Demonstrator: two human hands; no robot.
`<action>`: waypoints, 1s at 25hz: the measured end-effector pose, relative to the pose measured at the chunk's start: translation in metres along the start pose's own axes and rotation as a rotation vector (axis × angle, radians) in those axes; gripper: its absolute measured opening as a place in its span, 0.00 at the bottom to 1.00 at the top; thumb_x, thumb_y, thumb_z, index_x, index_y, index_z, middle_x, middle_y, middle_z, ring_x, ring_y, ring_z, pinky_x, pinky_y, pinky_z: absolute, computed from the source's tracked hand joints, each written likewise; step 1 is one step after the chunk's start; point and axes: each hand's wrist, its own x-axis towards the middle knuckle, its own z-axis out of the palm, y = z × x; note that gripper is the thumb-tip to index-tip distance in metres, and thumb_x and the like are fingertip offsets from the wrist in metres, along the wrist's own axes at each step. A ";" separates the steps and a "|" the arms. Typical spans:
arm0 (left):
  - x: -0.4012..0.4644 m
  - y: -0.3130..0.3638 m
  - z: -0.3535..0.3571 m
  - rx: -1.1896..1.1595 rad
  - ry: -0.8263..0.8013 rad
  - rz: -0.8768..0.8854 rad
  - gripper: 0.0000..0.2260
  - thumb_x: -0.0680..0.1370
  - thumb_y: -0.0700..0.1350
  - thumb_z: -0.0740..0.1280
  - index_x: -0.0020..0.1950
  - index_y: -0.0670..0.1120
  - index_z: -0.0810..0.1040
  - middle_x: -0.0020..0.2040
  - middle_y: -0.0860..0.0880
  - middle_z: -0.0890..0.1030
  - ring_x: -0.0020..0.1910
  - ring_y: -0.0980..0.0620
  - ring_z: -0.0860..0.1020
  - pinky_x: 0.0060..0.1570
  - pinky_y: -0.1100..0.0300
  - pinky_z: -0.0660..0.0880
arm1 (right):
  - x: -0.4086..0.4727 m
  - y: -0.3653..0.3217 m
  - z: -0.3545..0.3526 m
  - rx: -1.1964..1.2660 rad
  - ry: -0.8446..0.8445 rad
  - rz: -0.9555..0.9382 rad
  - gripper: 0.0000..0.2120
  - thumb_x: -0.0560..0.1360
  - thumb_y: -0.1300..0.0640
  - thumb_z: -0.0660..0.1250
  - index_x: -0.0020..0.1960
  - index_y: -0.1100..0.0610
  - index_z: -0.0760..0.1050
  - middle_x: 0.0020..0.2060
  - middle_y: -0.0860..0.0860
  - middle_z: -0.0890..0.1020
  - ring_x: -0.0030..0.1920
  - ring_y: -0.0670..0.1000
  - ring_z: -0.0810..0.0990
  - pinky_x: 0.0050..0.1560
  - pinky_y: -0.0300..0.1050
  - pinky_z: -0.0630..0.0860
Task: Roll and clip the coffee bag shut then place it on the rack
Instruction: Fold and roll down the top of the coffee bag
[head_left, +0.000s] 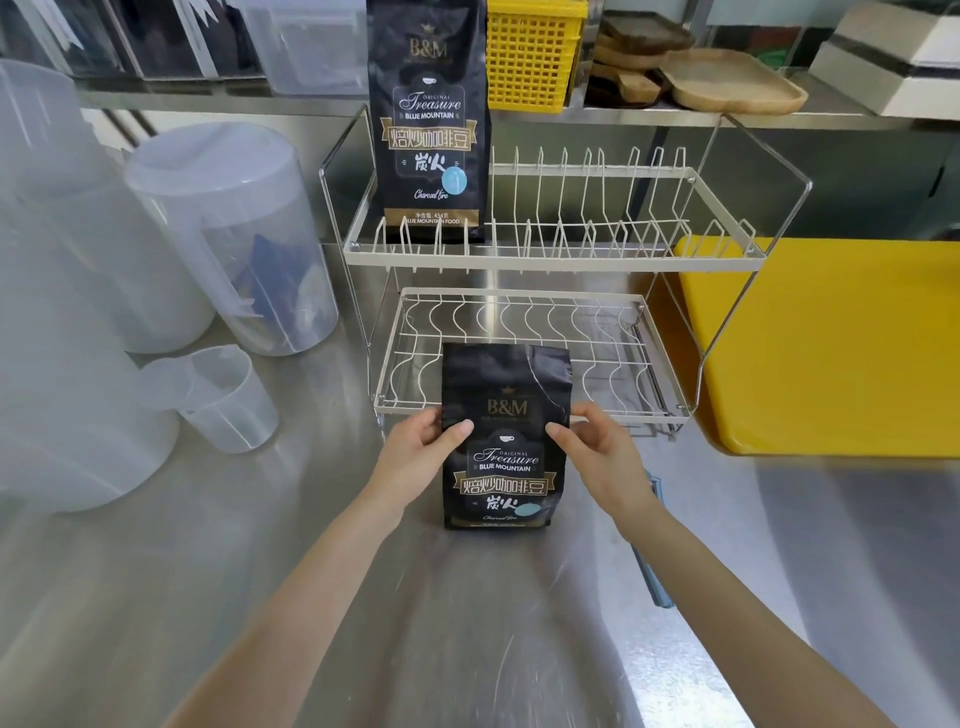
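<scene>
A black coffee bag stands upright on the steel counter in front of a two-tier white wire rack. My left hand grips the bag's left edge, thumb on its front. My right hand grips the right edge the same way. The bag's top is unrolled and creased. A second identical coffee bag stands on the left end of the rack's upper tier. A light blue clip lies on the counter, partly hidden under my right forearm.
Translucent plastic jugs and a measuring cup crowd the left of the counter. A yellow cutting board lies at the right beside the rack. On the back shelf sit a yellow basket and wooden trays.
</scene>
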 end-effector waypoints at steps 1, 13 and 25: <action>0.000 0.000 0.002 -0.026 0.023 -0.019 0.04 0.73 0.46 0.66 0.43 0.56 0.73 0.41 0.59 0.80 0.38 0.67 0.78 0.36 0.73 0.72 | 0.000 0.001 0.002 0.010 0.038 0.019 0.07 0.73 0.57 0.64 0.46 0.49 0.67 0.38 0.54 0.82 0.38 0.45 0.80 0.41 0.41 0.77; -0.003 0.000 -0.007 0.405 -0.171 0.173 0.18 0.74 0.41 0.64 0.62 0.54 0.70 0.57 0.52 0.77 0.58 0.55 0.72 0.60 0.60 0.67 | -0.001 0.006 0.002 -0.455 -0.168 -0.166 0.24 0.73 0.62 0.63 0.67 0.52 0.62 0.54 0.51 0.71 0.50 0.44 0.69 0.53 0.41 0.70; -0.002 -0.004 0.000 0.523 0.036 0.206 0.16 0.70 0.42 0.69 0.57 0.49 0.77 0.53 0.49 0.79 0.51 0.54 0.70 0.51 0.63 0.64 | 0.009 0.014 -0.005 -0.546 -0.096 -0.246 0.16 0.71 0.55 0.66 0.58 0.52 0.74 0.43 0.50 0.73 0.47 0.46 0.70 0.41 0.33 0.66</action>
